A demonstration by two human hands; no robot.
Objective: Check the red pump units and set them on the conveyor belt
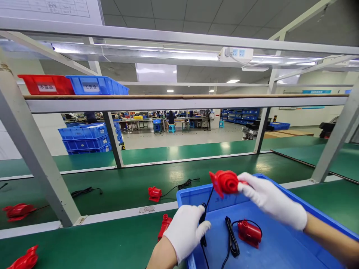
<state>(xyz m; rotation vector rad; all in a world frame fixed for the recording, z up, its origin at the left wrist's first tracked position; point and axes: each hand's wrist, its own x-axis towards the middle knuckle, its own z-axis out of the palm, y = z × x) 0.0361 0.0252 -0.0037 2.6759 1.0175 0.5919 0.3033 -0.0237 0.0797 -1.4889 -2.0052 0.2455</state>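
One head-worn view, facing forward and slightly down over a green table point(120, 243), both hands point(272, 201) close in the lower foreground, blue bin point(269, 218) cut by the bottom edge, shelf frame point(185, 103) farther off, room floor point(193, 138) and ceiling point(168, 15) beyond

Red pump point(224, 180), black-corded, over blue bin point(275, 246)

Illumination at bench level is bright and even. Overhead tube lights point(134, 53) appear as overexposed white strips; smaller ceiling lights point(232, 81) glow in the background. Glare patches lie on the green work surface point(126, 183). The upper right corner is dark. Wide-angle distortion tilts the outer uprights point(42, 160). The far-left red pump point(19, 212) is slightly blurred; distant detail is indistinct.
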